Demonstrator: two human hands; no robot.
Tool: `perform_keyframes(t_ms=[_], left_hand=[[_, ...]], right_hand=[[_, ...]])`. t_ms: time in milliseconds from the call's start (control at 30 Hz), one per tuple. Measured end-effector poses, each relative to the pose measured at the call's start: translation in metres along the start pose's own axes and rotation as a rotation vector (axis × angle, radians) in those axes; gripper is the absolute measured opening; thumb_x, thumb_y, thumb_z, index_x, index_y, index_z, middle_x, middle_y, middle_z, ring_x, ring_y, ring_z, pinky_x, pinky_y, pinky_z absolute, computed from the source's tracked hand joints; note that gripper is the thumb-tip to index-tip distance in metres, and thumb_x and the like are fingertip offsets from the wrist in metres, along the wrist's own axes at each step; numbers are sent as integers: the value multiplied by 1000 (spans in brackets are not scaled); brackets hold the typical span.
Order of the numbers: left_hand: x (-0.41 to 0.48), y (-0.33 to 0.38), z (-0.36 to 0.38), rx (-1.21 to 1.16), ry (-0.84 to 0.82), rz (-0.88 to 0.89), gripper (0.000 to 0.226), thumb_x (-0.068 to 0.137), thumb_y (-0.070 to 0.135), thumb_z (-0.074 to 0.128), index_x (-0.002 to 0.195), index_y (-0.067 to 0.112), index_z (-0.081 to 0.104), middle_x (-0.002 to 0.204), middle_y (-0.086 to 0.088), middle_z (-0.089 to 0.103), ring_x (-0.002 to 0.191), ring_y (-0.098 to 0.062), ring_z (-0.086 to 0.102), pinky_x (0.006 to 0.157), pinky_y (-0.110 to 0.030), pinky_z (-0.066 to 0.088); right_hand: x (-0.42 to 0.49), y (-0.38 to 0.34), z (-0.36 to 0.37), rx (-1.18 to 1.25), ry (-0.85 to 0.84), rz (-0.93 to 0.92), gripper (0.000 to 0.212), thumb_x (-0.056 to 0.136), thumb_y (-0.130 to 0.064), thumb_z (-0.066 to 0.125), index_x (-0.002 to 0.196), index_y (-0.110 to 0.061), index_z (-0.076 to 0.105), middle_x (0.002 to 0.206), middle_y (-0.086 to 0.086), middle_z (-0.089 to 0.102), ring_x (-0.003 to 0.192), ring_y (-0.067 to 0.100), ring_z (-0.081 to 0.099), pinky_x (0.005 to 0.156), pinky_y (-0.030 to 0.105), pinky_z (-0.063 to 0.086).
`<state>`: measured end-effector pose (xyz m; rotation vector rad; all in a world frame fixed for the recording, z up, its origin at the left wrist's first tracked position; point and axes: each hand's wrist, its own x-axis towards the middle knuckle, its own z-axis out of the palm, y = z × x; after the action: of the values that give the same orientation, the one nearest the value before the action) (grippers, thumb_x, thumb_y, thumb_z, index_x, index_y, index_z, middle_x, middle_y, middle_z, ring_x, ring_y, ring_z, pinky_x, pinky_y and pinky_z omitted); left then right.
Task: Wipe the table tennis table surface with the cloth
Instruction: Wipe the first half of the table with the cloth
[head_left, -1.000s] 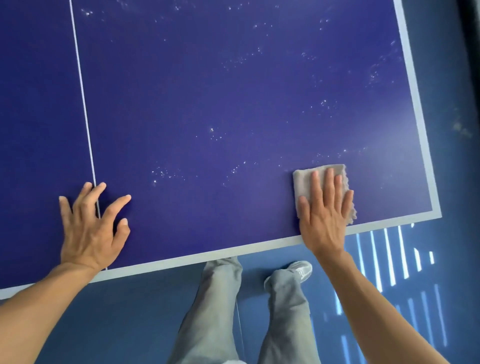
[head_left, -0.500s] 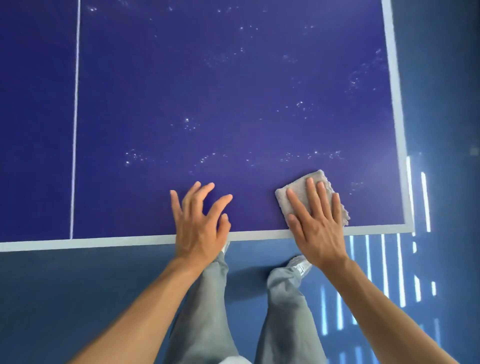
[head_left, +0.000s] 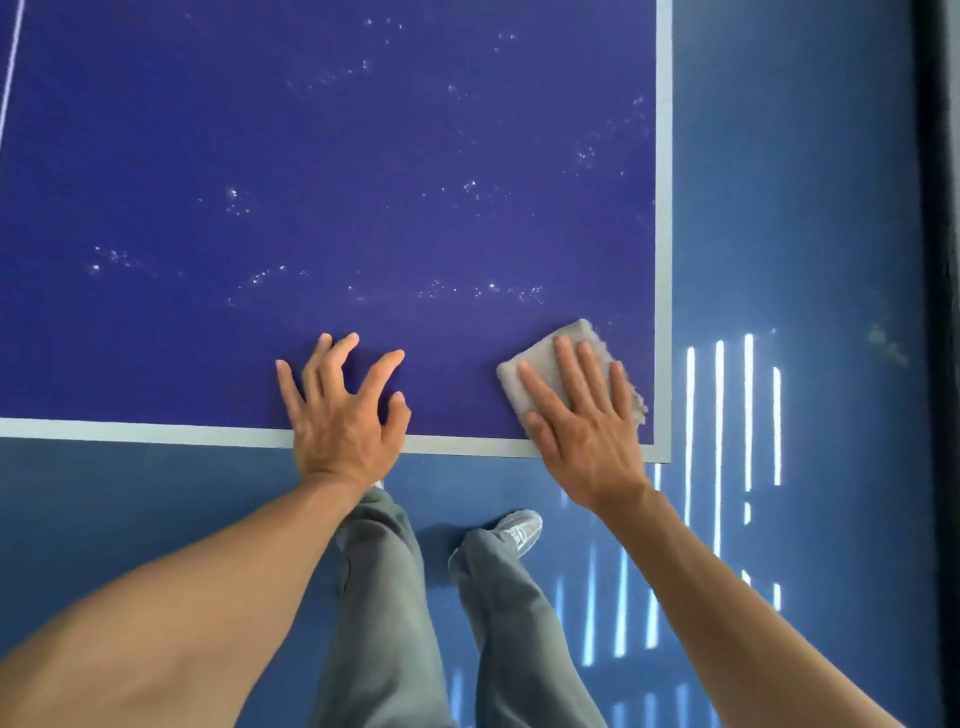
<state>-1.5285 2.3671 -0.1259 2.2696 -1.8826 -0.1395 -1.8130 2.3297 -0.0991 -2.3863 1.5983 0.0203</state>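
Note:
The dark blue table tennis table (head_left: 332, 156) fills the upper part of the view, with a white border along its near and right edges. Small shiny droplets speckle its surface. A folded grey cloth (head_left: 540, 353) lies near the table's near right corner. My right hand (head_left: 587, 415) presses flat on the cloth with straight fingers. My left hand (head_left: 343, 405) rests on the table by the near edge, fingers spread, a short way left of the cloth.
Below the table edge is a blue floor (head_left: 130, 509) with bright stripes of light (head_left: 719, 415) at the right. My grey trousers (head_left: 384, 597) and one shoe (head_left: 517, 527) show under the edge. A dark vertical strip (head_left: 935, 312) runs along the far right.
My left hand has shifted right along the near edge, closer to the cloth. The cloth and my right hand have moved toward the table's near right corner.

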Motion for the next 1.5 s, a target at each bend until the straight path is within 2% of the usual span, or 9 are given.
perform_keyframes(t_ms=[167,333,400,633,867,933,1100,1333,1500], left_hand=[[1,1,-1,17,5,9,46,93,39,48,138,34,58,154,-11,40,149,-38,32,123,-67,9],[1,2,0,26,17,8,47,93,39,49,138,33,60,153,-12,42,148,-38,33,122,-69,11],[2,2,0,26,31,14,46,92,38,50,137,32,61,153,-12,43,148,-39,34,121,-69,12],[3,0,1,13,26,13,48,92,41,49,137,34,60,153,-14,44,146,-42,37,122,-70,11],[6,1,1,17,10,3,48,87,41,53,134,37,60,151,-13,46,145,-41,39,120,-72,14],[5,0,1,19,-8,0,49,86,41,53,134,37,60,151,-12,46,145,-41,39,119,-73,17],[8,1,-3,19,-31,-7,48,87,41,53,133,37,61,151,-12,47,145,-40,39,117,-74,19],[5,4,-2,37,-41,-48,53,85,37,54,137,24,55,149,-12,51,145,-38,42,118,-72,21],[0,11,-3,55,40,-142,48,90,30,55,135,13,54,147,-20,49,141,-41,44,121,-69,16]], right_hand=[[30,22,-11,73,8,436,60,107,-48,19,165,-34,20,174,11,1,160,34,-1,126,60,-1],[21,-5,1,-29,-59,-275,52,111,-44,26,162,-34,31,172,15,18,158,40,15,125,62,11],[21,13,-2,-61,-62,-351,51,112,-44,27,162,-36,32,171,13,20,158,38,18,126,60,13],[72,56,-31,40,-81,280,63,105,-51,13,165,-33,20,174,11,-1,160,34,-3,125,63,2],[83,27,-11,-110,-137,-610,54,111,-43,29,165,-36,20,172,15,13,159,40,11,124,65,13],[98,46,-19,-140,-135,-627,53,111,-43,29,163,-36,24,172,14,16,158,39,15,123,66,17],[149,50,-32,-43,-39,-107,57,107,-41,29,162,-22,33,171,18,16,157,42,14,123,68,12],[155,25,-20,-163,-181,-906,53,111,-44,24,163,-36,26,173,9,13,159,37,14,126,62,9],[206,25,-34,-74,-126,-446,55,109,-42,23,163,-30,28,172,13,15,159,38,12,125,65,9]])
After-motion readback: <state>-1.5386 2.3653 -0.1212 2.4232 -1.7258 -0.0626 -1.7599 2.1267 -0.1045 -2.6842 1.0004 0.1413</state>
